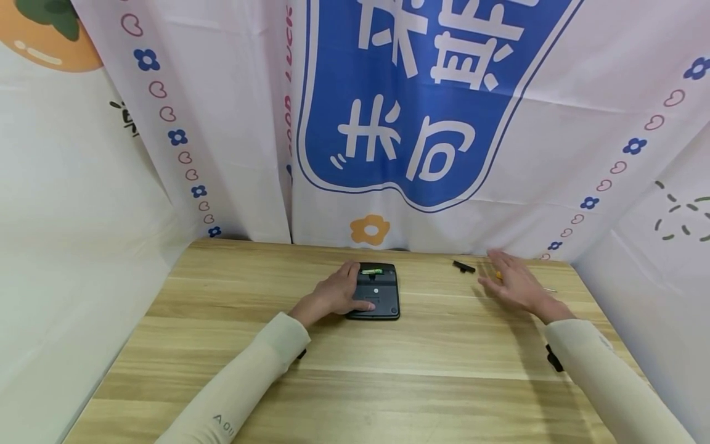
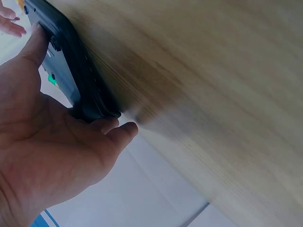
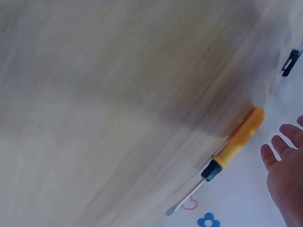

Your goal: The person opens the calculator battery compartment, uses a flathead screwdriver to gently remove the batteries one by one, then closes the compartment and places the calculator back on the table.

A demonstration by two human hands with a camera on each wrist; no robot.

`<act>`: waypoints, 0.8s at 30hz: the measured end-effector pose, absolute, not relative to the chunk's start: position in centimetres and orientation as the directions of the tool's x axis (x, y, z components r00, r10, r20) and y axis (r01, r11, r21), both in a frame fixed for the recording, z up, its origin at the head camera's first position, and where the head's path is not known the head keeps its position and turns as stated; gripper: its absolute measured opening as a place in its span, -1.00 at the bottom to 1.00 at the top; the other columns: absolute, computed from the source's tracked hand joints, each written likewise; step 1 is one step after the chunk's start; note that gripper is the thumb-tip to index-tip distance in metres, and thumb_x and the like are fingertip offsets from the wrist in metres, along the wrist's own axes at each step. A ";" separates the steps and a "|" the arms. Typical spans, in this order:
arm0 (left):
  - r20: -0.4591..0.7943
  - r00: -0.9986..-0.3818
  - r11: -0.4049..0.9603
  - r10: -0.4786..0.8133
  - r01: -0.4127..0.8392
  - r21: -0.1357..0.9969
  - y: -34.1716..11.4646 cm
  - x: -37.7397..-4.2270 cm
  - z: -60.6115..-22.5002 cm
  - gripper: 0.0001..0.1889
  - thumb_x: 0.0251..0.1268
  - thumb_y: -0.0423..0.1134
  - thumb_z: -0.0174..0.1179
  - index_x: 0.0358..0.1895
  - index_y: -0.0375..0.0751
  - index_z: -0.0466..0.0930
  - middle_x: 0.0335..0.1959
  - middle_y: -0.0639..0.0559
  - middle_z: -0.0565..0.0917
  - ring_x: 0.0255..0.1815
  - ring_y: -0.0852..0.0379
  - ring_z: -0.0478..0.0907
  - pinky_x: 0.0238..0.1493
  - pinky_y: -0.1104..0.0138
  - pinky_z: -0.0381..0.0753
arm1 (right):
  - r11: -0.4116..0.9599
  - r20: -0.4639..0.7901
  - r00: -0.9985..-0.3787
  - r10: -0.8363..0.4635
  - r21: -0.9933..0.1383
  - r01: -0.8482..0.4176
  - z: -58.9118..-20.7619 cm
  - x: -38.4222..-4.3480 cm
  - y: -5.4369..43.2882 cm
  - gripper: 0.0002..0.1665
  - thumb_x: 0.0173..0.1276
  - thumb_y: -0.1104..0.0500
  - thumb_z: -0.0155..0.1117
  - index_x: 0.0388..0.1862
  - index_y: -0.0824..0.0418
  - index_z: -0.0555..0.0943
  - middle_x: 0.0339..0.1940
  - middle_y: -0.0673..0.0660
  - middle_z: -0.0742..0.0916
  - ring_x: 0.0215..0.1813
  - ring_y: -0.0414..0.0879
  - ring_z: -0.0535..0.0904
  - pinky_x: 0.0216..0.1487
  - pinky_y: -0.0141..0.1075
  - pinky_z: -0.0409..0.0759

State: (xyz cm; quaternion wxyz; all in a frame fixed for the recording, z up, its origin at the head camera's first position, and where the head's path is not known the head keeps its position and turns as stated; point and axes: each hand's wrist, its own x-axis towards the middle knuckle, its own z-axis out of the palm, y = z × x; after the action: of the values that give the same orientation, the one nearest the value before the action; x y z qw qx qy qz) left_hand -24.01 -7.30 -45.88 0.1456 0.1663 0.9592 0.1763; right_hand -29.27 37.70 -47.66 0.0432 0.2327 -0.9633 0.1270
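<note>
A flat black device point(image 1: 383, 302) like a desk calculator lies back side up on the table, its battery slot uncovered. Inside the slot shows a green battery point(image 1: 371, 271). My left hand point(image 1: 338, 290) grips the device by its left side, thumb across the back and fingers at the far end; the left wrist view shows the device's edge point(image 2: 78, 61) up close. My right hand point(image 1: 516, 287), fingers spread and holding nothing, hovers by a screwdriver point(image 3: 241, 137) with an orange handle and a flat metal blade. In the head view this hand partly hides the screwdriver.
A small black battery cover point(image 1: 463, 267) lies near the table's back edge, left of the right hand. Behind the wooden table point(image 1: 388, 382) hangs a printed white curtain point(image 1: 249, 154). White walls flank both sides.
</note>
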 end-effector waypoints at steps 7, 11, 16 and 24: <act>-0.216 -0.903 0.880 0.371 0.267 0.394 -7.3 -24.1 -45.9 0.15 0.39 0.27 0.35 0.71 -0.36 -0.11 0.72 -0.30 0.04 0.68 -0.23 0.16 0.53 -0.07 0.40 | 0.841 0.155 -0.865 -0.477 -0.205 -0.500 -47.3 -29.3 36.3 -0.05 0.57 -0.11 0.24 0.62 0.52 0.20 0.60 0.54 0.34 0.58 0.51 0.22 0.56 0.38 0.13; -0.214 -0.903 0.879 0.373 0.270 0.394 -7.4 -24.1 -45.9 0.15 0.40 0.26 0.35 0.71 -0.37 -0.11 0.72 -0.30 0.04 0.68 -0.23 0.16 0.54 -0.06 0.39 | 0.825 0.167 -0.846 -0.506 -0.192 -0.531 -47.0 -29.4 35.3 -0.05 0.56 -0.10 0.26 0.62 0.50 0.21 0.59 0.53 0.36 0.57 0.50 0.25 0.55 0.39 0.16; -0.211 -0.902 0.879 0.376 0.275 0.390 -7.5 -24.1 -45.9 0.15 0.39 0.27 0.35 0.70 -0.38 -0.10 0.71 -0.30 0.05 0.68 -0.23 0.16 0.54 -0.05 0.39 | 0.810 0.171 -0.835 -0.524 -0.203 -0.550 -46.9 -29.4 34.3 -0.04 0.55 -0.11 0.28 0.63 0.49 0.21 0.59 0.52 0.36 0.55 0.50 0.27 0.53 0.40 0.18; -0.212 -0.901 0.881 0.378 0.280 0.382 -7.4 -24.1 -46.1 0.16 0.39 0.28 0.34 0.71 -0.38 -0.10 0.72 -0.31 0.03 0.68 -0.23 0.15 0.54 -0.07 0.39 | 0.807 0.131 -0.839 -0.528 -0.232 -0.544 -46.6 -29.1 33.1 -0.03 0.57 -0.10 0.28 0.66 0.45 0.17 0.61 0.50 0.35 0.57 0.49 0.27 0.55 0.39 0.18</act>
State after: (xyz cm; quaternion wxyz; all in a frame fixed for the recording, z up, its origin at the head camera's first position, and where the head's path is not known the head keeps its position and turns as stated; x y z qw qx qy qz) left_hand -24.10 -7.44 -46.15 0.1413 0.1713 0.9594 0.1738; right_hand -29.11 33.12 -46.56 0.0300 0.2820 -0.9500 0.1309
